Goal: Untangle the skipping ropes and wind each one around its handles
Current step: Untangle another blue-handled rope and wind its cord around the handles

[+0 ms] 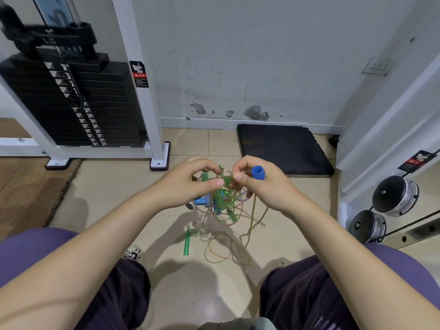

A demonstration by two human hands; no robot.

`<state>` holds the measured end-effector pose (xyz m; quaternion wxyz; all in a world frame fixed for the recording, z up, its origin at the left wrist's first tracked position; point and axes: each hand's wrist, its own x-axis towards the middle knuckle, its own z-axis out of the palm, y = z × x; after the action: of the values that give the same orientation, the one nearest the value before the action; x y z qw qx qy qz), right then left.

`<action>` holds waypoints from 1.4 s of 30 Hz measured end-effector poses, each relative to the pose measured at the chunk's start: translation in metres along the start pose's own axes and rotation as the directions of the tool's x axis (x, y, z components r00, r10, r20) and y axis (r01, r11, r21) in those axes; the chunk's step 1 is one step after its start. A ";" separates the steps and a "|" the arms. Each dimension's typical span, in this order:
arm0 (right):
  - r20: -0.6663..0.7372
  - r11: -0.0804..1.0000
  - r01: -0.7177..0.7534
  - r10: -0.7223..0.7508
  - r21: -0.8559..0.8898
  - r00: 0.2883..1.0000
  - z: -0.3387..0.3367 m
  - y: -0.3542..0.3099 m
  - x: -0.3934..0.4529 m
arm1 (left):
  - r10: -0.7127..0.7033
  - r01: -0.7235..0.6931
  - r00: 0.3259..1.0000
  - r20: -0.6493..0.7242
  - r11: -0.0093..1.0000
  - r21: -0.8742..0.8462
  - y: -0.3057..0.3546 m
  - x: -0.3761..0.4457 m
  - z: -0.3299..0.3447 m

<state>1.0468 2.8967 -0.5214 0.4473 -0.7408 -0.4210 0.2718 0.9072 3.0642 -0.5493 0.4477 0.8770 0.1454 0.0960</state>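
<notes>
A tangle of skipping ropes hangs between my hands above the tiled floor. My left hand (190, 181) pinches strands of the green rope (225, 198) at the top of the knot. My right hand (258, 181) pinches the same green strands from the other side and holds a blue handle (258, 173) in its palm. A tan braided rope (228, 244) loops down from the knot onto the floor. A green handle (187, 242) lies on the floor below. Another blue handle (200, 201) and a blue-white cord (209, 198) hang inside the tangle.
A weight-stack machine (71, 101) stands at the back left, its white foot (160, 160) near my left hand. A black mat (283, 148) lies against the wall. Dumbbells (395, 196) sit at the right. A brown mat (28, 186) covers the floor at left.
</notes>
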 end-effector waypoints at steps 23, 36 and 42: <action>-0.078 0.963 -0.119 0.141 0.242 0.987 -0.028 -0.001 0.000 | -0.327 0.225 0.938 -0.113 0.824 -0.519 0.008 0.006 -0.012; 0.120 0.983 -0.178 0.172 0.044 0.978 0.014 0.006 0.000 | -0.312 0.378 0.926 0.214 0.750 -0.542 0.015 0.000 0.010; 0.125 0.985 -0.168 0.162 0.040 0.979 0.020 0.009 0.001 | -0.301 0.319 0.946 0.124 0.782 -0.536 0.012 -0.003 0.015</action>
<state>1.0352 2.9041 -0.5388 0.4151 -0.7438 -0.3775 0.3632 0.9109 3.0454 -0.5486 0.6920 0.6770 0.2467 0.0451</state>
